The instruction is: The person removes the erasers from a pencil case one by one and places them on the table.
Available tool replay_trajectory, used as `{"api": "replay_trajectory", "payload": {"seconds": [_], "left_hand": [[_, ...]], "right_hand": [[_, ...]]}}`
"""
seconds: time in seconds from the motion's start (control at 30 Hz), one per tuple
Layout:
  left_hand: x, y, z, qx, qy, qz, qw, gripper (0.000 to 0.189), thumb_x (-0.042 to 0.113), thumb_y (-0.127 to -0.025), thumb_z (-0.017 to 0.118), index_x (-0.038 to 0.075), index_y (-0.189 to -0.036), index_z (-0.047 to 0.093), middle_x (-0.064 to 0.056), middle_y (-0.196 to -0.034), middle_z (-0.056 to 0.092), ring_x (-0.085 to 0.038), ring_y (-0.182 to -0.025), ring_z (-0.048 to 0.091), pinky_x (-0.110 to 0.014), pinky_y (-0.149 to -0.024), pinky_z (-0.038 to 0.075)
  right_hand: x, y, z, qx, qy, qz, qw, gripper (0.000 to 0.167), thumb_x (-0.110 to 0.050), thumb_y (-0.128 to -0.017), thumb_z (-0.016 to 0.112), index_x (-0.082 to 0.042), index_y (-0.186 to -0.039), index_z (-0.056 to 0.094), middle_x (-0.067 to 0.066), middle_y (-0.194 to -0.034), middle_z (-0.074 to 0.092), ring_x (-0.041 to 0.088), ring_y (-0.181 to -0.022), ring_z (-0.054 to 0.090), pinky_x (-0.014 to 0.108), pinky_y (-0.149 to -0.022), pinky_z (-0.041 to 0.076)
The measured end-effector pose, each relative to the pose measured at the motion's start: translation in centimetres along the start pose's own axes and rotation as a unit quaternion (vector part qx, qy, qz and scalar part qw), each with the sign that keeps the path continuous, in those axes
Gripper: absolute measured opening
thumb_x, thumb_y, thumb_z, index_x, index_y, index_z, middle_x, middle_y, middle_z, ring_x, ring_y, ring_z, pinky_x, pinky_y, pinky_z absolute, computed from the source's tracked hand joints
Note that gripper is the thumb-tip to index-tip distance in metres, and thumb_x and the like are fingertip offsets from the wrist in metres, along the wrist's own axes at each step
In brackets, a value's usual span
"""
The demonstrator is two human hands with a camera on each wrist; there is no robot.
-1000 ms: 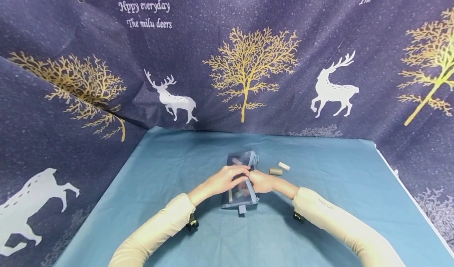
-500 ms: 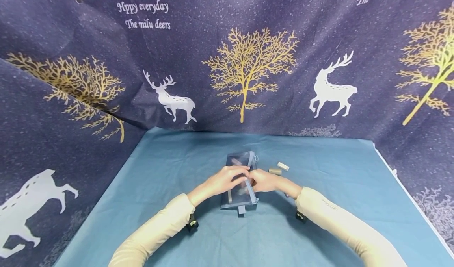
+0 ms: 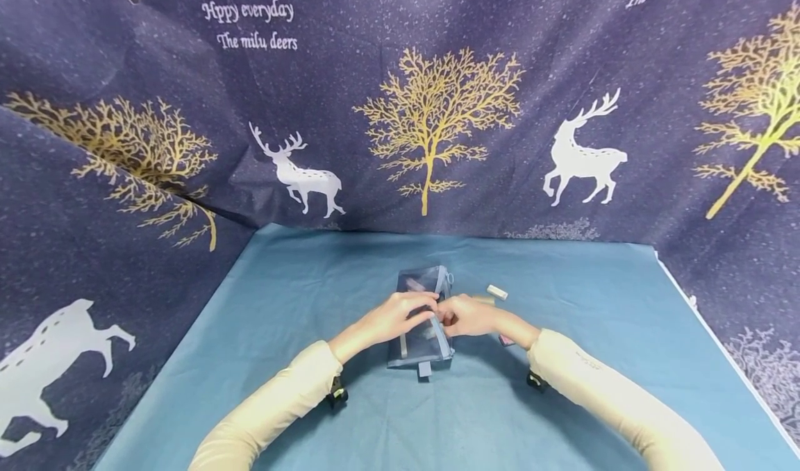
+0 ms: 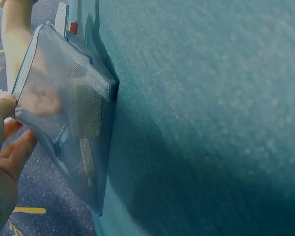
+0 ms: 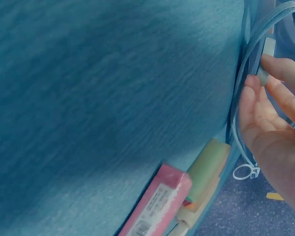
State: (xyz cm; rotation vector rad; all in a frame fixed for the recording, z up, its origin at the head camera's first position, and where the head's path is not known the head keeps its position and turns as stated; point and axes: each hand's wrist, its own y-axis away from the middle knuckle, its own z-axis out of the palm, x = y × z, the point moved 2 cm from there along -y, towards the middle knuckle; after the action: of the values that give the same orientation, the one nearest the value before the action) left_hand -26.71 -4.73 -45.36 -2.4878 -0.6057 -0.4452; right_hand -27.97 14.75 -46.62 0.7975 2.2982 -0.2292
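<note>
a: what has the left hand [image 3: 398, 315] got?
b: its thumb and fingers pinch the zip edge [image 4: 24, 70] of a mesh pouch [image 4: 54, 157]; the rest of the pouch spreads from those fingertips over the blue cloth [image 3: 337, 276].
a: and the right hand [image 3: 470, 316]?
b: it faces the left fingers across the zip, its fingertips gripping a small pale piece [image 5: 269, 47] at the pouch's mouth.
a: anything inside?
b: past the left fingertips, a pale flat block [image 4: 87, 108] and a narrow strip [image 4: 87, 160] show blurrily through the mesh.
a: and outside?
b: a ring pull [image 5: 243, 171] hangs from the zip just beyond the right fingers. a greenish block [image 5: 211, 162] is near that hand, partly hidden behind it in the head view, with a white block [image 3: 497, 292] farther from the fingers.
a: the pink box [image 5: 157, 201]?
b: behind the right fingers, under the wrist.
a: and the grey tab [image 3: 425, 370]?
b: on the pouch's end, nearer the person than either hand's fingers.
</note>
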Motion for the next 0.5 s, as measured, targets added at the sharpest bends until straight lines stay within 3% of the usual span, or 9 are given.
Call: {"api": "replay_trajectory", "payload": {"seconds": [0.3,0.5], "left_hand": [[0.01,-0.08,0.04,-0.007,-0.001,0.000,1.0000,0.012,0.015,-0.098,0.058,0.010,-0.106,0.065,-0.017,-0.127,0.064,-0.023,-0.115,0.064,-0.028,-0.091,0.054],[0.04,-0.03,0.06,-0.009,0.000,-0.004,1.0000,0.012,0.015,-0.098,0.058,0.010,-0.106,0.065,-0.017,-0.128,0.063,-0.023,-0.115,0.064,-0.027,-0.089,0.054]], "right_hand": [[0.34,0.47,-0.20,0.018,0.030,-0.010,0.9993,0.013,-0.004,-0.082,0.065,-0.013,-0.091,0.062,0.003,-0.085,0.071,0.006,-0.078,0.067,0.019,-0.070,0.054],[0.13,0.96,-0.72,0.029,0.020,0.003,0.9994,0.012,-0.009,-0.085,0.067,-0.013,-0.097,0.066,0.000,-0.085,0.072,0.005,-0.076,0.066,0.020,-0.070,0.054]]}}
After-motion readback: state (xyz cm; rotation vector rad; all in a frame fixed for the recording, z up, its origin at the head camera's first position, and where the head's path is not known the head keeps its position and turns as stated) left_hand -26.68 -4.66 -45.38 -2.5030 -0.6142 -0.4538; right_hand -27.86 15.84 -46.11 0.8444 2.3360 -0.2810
